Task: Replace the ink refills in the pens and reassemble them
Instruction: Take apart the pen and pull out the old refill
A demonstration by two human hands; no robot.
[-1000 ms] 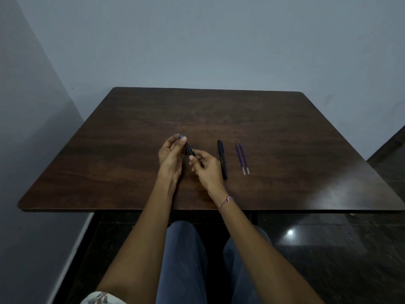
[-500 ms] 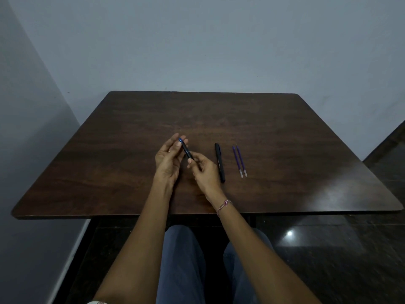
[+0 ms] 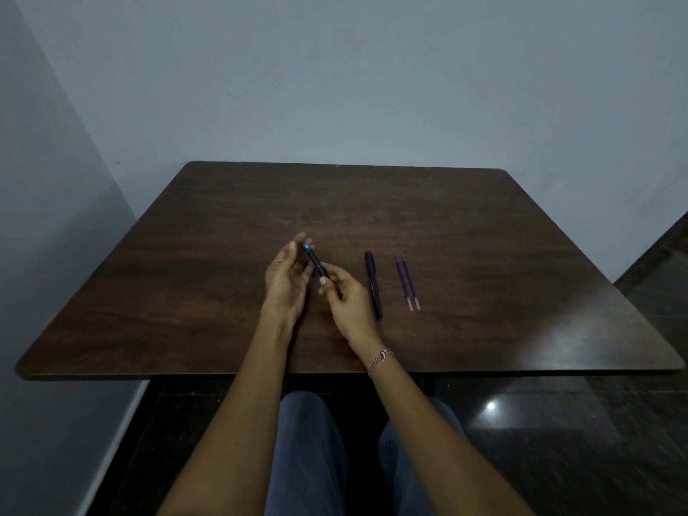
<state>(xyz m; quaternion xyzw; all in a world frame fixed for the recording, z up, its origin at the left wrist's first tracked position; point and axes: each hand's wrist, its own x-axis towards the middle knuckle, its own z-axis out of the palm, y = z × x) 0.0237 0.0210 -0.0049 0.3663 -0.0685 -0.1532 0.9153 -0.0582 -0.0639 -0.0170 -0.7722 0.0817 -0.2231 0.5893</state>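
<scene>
A black pen with a blue end (image 3: 315,261) is held above the dark wooden table (image 3: 223,292), tilted with the blue end up and to the left. My left hand (image 3: 284,283) touches its upper part with the fingertips. My right hand (image 3: 348,301) grips its lower part. A second black pen (image 3: 373,283) lies capped on the table just right of my right hand. Two purple ink refills (image 3: 407,283) lie side by side further right.
Grey walls stand behind and to the left of the table. My legs in blue trousers (image 3: 309,448) show under the near edge. A dark glossy floor (image 3: 580,433) lies to the right.
The view has tilted a little, so the table sits lower in the frame. Both hands keep hold of the pen, with the left fingers opening slightly along it.
</scene>
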